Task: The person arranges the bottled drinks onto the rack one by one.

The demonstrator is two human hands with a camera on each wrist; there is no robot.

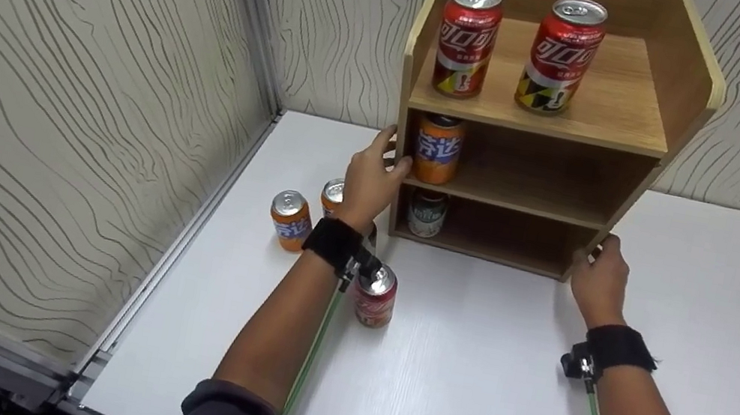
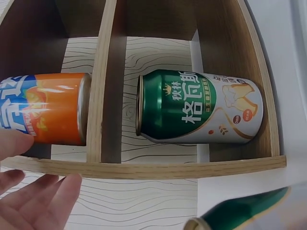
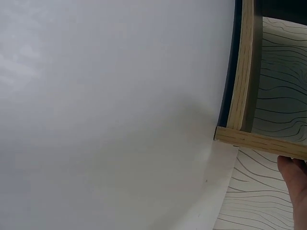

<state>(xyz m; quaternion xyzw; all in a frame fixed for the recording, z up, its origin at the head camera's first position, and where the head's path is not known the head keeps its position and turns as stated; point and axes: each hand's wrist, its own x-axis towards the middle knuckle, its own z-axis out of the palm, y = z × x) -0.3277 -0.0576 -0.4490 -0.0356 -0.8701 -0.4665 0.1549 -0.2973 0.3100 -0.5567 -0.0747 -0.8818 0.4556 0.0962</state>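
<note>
A three-tier wooden shelf (image 1: 620,84) stands on the table, held at both sides. My left hand (image 1: 374,182) grips its left side panel at the middle tier, thumb at the front edge and fingers along the outside. Lower down, my right hand (image 1: 602,283) grips the right side panel. Two red cola cans (image 1: 466,42) stand on the top tier. An orange soda can (image 1: 438,149) sits at the left of the middle tier, close to my left thumb. Below it is a green and white can (image 2: 192,108). The right fingers are mostly hidden behind the panel.
Left of the shelf, an orange can (image 1: 291,220) and a second orange can (image 1: 333,192) stand on the white table (image 1: 462,376). A red can (image 1: 375,300) is beside my left wrist. Another green can (image 2: 254,208) is partly hidden by that wrist. Patterned walls (image 1: 96,76) border the table.
</note>
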